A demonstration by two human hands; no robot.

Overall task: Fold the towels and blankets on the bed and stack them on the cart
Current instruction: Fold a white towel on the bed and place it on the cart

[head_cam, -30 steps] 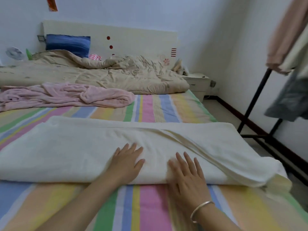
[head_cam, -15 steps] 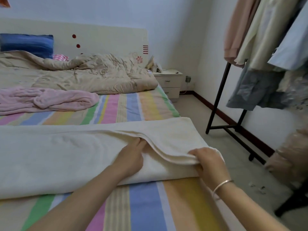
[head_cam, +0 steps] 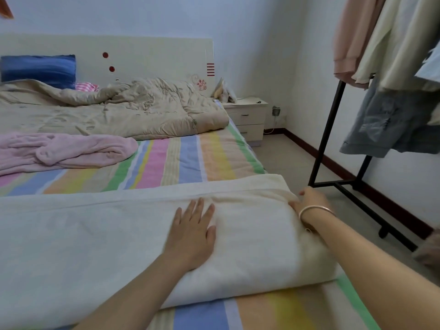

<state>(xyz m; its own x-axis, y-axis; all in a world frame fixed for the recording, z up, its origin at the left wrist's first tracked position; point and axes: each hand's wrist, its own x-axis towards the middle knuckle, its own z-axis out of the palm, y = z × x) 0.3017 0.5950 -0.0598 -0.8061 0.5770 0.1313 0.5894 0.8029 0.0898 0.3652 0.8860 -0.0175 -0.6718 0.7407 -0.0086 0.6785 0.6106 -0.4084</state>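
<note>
A cream blanket (head_cam: 95, 234) lies folded in a long band across the near part of the striped bed (head_cam: 190, 160). My left hand (head_cam: 192, 232) lies flat on its top with fingers spread. My right hand (head_cam: 309, 198), with a silver bangle on the wrist, grips the blanket's right end at the bed's edge, fingers curled over the fabric. A crumpled pink towel (head_cam: 64, 151) lies farther back on the left. A rumpled beige quilt (head_cam: 114, 108) covers the head of the bed. No cart is in view.
A black clothes rack (head_cam: 333, 129) hung with garments (head_cam: 392, 67) stands on the floor at the right. A white nightstand (head_cam: 247, 117) sits by the headboard. A blue pillow (head_cam: 38, 70) leans on the headboard.
My left hand came out from under the top layer and now lies flat on it. My right hand moved farther along the blanket's right end. The lifted fold has been laid down.
</note>
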